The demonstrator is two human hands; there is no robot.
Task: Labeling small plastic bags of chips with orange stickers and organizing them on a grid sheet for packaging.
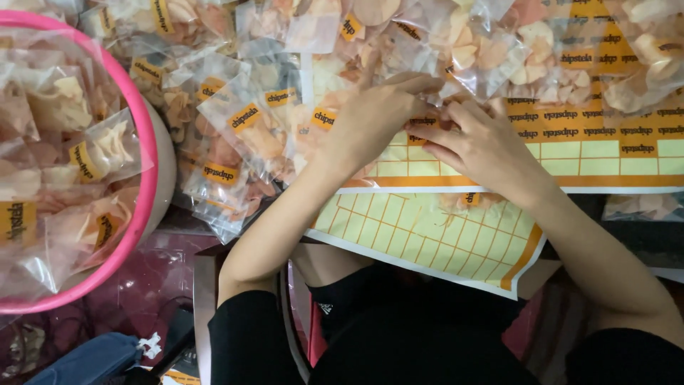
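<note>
Both hands meet at the middle of the desk, over a sheet of stickers. The left hand (370, 117) lies palm down with its fingers stretched toward the right, pressing on a clear bag of chips (427, 53) at the far edge of the sheet. The right hand (477, 142) is curled, its fingertips pinching a small orange rectangular sticker (422, 122) just beside the left hand's fingers.

The sticker sheet (605, 146) runs off to the right: pale yellow-green cells with orange borders, and rows of orange labels with dark lettering along its far part. A second sheet (420, 235) of the same pattern, its cells bare, lies nearer, tilted, overlapping the person's lap.

A heap of clear bags (242, 128) filled with pale orange and cream chips spreads across the far side and to the left, each bearing one orange rectangular label. At the left stands a round pink basin (146, 178), piled with more labelled bags. A blue object (92, 360) lies at the near left corner.
</note>
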